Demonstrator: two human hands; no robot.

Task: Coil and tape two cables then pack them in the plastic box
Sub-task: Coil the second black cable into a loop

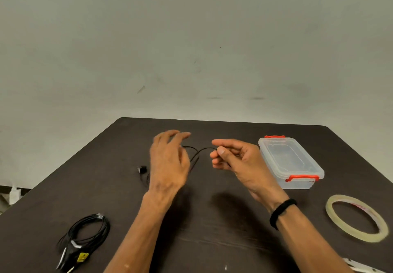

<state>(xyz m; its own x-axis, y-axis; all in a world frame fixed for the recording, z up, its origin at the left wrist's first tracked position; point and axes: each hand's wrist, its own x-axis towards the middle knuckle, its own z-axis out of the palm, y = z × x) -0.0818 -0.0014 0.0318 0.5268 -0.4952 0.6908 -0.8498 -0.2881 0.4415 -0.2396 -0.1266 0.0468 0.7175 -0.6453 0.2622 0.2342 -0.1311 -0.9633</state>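
Observation:
My right hand pinches a thin black cable between thumb and forefinger, above the middle of the dark table. The cable arcs left in loops that pass behind my left hand, whose fingers are stretched out and a little blurred. The hand hides any contact with the loops. The cable's small black end piece lies on the table left of that hand. A second black cable, coiled and bound with a strip of tape, lies at the near left. The clear plastic box with red latches stands at the right, lid on.
A roll of clear tape lies flat near the table's right edge. A pale strip shows at the bottom right corner. A grey wall rises behind the table's far edge.

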